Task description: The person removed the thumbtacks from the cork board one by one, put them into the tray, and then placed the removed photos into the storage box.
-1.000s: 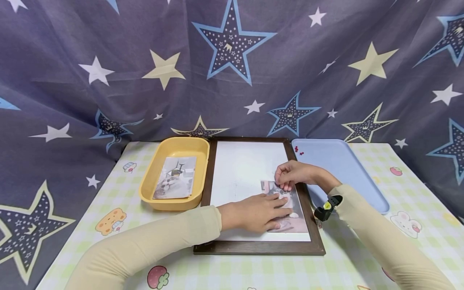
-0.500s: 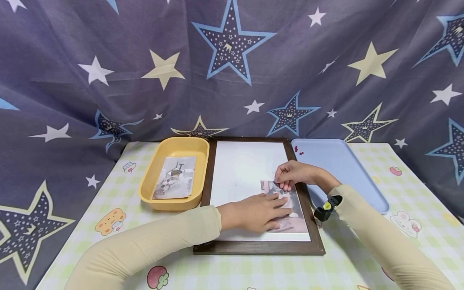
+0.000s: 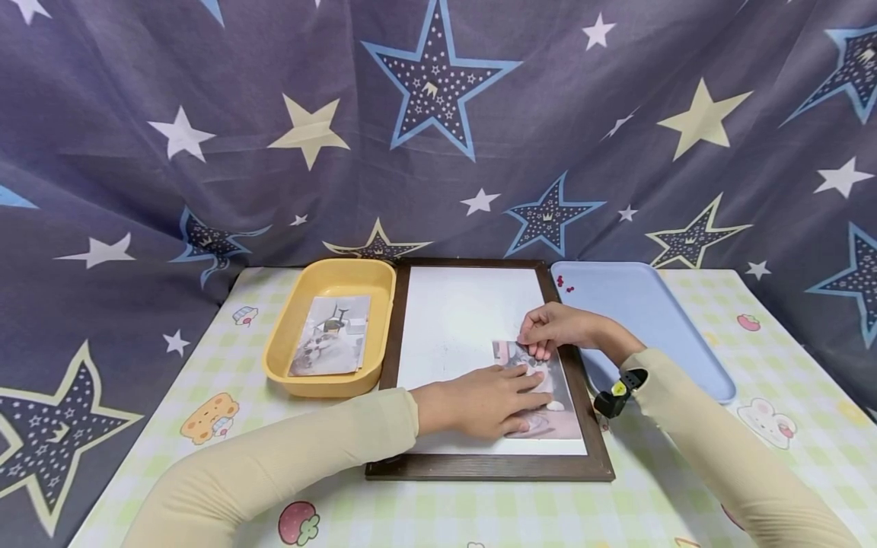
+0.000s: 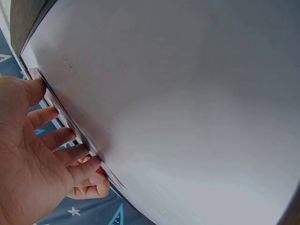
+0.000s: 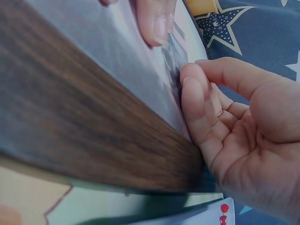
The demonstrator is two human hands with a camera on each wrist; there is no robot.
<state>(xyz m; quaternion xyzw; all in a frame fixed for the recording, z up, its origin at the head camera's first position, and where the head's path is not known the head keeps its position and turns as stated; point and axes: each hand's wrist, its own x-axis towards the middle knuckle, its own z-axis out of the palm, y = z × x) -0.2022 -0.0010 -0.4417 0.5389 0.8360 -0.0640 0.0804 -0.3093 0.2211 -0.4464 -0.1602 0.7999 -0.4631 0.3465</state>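
A photo print (image 3: 562, 422) lies on the lower right of a white board (image 3: 466, 312) with a dark wooden frame. My left hand (image 3: 489, 403) rests flat across the photo with its fingers spread, hiding part of the picture. At the photo's top edge, my right hand (image 3: 551, 331) pinches a red push pin (image 4: 100, 170), a speck of which shows between the fingers in the left wrist view. In the right wrist view the right thumb and fingertips (image 5: 194, 89) sit right against the photo's surface and cover the pin.
Left of the board stands a yellow tub (image 3: 277, 358) holding photo prints (image 3: 329, 342). A blue tray (image 3: 644, 304) lies to the right, with several red push pins (image 3: 561, 282) in its far left corner. A starry curtain (image 3: 438, 190) hangs behind the checked tablecloth (image 3: 219, 472).
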